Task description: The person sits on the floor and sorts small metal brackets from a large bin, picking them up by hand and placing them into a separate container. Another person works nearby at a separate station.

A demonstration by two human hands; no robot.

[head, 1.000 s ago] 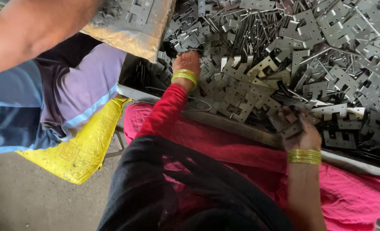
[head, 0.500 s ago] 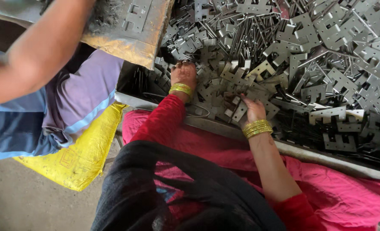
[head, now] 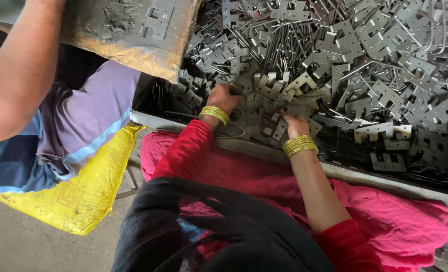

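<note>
Right hand (head: 295, 126) moved nearer left hand (head: 225, 96); both fingers buried in metal brackets (head: 272, 93), grip unclear.

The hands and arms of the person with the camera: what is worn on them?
The left hand is bare, with a stack of thin gold bangles at the wrist and a long red sleeve reaching down to them. The right hand is also bare, with a similar stack of gold bangles; its forearm is uncovered, and a red sleeve is pushed up near the elbow.

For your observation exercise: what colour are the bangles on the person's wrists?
Gold-yellow bangles, clearest in the head view, on both wrists.
</note>
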